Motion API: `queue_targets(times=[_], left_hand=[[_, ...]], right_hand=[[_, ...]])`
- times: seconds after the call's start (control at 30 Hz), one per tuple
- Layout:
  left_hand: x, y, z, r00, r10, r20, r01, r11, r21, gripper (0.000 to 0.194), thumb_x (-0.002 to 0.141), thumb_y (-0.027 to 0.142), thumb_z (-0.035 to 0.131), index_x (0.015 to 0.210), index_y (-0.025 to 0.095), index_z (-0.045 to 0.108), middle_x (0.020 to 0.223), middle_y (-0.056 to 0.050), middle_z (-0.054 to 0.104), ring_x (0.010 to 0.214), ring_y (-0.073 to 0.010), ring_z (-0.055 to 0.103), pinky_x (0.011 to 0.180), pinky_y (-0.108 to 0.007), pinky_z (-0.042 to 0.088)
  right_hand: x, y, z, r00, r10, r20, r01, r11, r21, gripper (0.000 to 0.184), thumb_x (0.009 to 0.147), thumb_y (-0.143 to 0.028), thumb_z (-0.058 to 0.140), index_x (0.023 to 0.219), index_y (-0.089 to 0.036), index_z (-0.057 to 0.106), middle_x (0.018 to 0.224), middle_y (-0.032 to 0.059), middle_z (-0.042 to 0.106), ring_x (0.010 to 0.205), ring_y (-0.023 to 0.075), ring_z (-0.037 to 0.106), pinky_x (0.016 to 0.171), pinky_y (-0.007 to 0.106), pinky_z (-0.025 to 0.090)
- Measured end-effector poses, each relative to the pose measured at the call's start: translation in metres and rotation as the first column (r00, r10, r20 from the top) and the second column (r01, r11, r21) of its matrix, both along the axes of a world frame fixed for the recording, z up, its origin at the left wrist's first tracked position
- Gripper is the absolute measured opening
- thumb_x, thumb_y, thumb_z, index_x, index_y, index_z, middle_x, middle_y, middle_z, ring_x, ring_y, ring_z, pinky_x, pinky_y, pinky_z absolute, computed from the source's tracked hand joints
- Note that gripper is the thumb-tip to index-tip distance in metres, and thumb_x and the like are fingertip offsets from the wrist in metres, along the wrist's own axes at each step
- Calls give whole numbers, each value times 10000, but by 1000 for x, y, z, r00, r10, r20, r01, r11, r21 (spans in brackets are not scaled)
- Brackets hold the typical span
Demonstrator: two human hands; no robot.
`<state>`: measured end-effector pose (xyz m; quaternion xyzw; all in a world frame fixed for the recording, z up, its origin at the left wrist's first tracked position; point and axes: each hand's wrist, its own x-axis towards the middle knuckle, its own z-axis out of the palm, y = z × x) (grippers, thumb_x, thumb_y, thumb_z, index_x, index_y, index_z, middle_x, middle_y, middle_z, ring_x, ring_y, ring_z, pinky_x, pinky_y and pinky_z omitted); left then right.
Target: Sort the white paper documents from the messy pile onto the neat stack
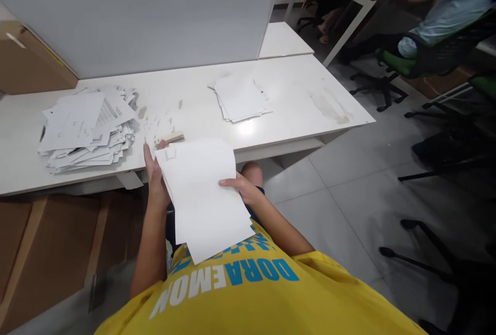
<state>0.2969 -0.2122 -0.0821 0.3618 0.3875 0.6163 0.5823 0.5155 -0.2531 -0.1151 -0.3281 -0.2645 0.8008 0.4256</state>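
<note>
Both my hands hold a stack of white paper sheets [205,195] over my lap, just in front of the white table [294,97]. My left hand [154,175] grips the stack's left edge, fingers along it. My right hand [242,186] pinches the right edge, thumb on top. A small beige object [170,138], perhaps a stapler or staple remover, lies on the table's front edge just beyond my left fingertips.
A messy heap of papers [87,128] lies at the table's left and a neater pile [240,98] at centre-right. A grey partition [155,10] backs the table. Cardboard boxes [46,252] stand lower left. Another person [445,15] sits at the upper right, with office chairs [445,149] nearby.
</note>
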Motion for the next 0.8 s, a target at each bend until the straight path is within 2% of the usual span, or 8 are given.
queue_targets(times=[0.1, 0.2, 0.27, 0.37, 0.43, 0.5, 0.67, 0.8], left_hand=[[-15, -17, -10, 996, -74, -42, 72, 996, -47, 1004, 718, 534, 801, 1545, 294, 286, 1497, -87, 511, 1380, -275, 485, 1065, -323, 481], [-24, -33, -4, 956, -225, -187, 215, 974, -70, 991, 735, 460, 810, 1553, 255, 290, 1512, -123, 486, 1378, -299, 483, 1084, -343, 463], [-25, -38, 6, 932, -216, -290, 216, 976, -33, 1034, 749, 383, 813, 1577, 274, 206, 1546, -116, 442, 1409, -282, 445, 1112, -347, 431], [-20, -38, 19, 938, -90, -336, 121, 990, 74, 1099, 744, 347, 820, 1587, 316, 116, 1558, -88, 427, 1433, -244, 413, 1138, -344, 397], [-15, -33, 20, 961, 27, -274, 7, 992, 125, 1061, 727, 396, 825, 1573, 320, 190, 1508, -82, 494, 1391, -242, 470, 1115, -337, 428], [-10, -26, 16, 979, 91, -183, -77, 994, 83, 1018, 662, 497, 845, 1523, 282, 346, 1376, -102, 615, 1272, -281, 585, 1033, -359, 508], [-10, -18, 5, 990, 30, -137, -55, 982, -182, 974, 463, 559, 910, 1300, 164, 609, 1033, -133, 758, 964, -349, 719, 826, -418, 605], [-16, -19, 6, 989, 0, -148, -32, 976, -215, 800, 426, 490, 934, 1109, 152, 694, 1004, -124, 766, 939, -345, 725, 782, -386, 612]], right_hand=[[-1, 8, 10, 994, -38, 100, 32, 997, 68, 543, 610, -348, 858, 1098, -193, 678, 1104, 103, 740, 1009, 303, 696, 902, 439, 558], [2, 18, 20, 978, -43, 203, 9, 986, 166, 592, 610, -376, 871, 1141, -211, 667, 1137, 93, 728, 1072, 309, 671, 939, 450, 541], [4, 24, 27, 963, -42, 266, -22, 973, 231, 641, 601, -388, 885, 1174, -222, 650, 1208, 91, 703, 1139, 308, 640, 971, 450, 526], [7, 27, 40, 940, -44, 339, -60, 955, 292, 638, 629, -417, 876, 1188, -223, 638, 1261, 100, 676, 1180, 306, 620, 973, 451, 525], [5, 25, 47, 930, -55, 364, -75, 940, 333, 607, 666, -438, 854, 1194, -230, 638, 1257, 98, 677, 1171, 302, 627, 954, 446, 536], [-1, 23, 52, 927, -92, 364, -55, 925, 375, 587, 683, -457, 840, 1192, -243, 639, 1254, 88, 678, 1155, 297, 638, 947, 443, 542], [-15, 22, 55, 911, -215, 352, 58, 911, 408, 580, 688, -509, 815, 1170, -242, 630, 1238, 86, 684, 1157, 307, 638, 977, 455, 532], [-16, 29, 56, 896, -325, 302, 147, 859, 490, 611, 759, -501, 756, 1294, -289, 550, 1364, 66, 609, 1254, 290, 577, 1036, 440, 498]])
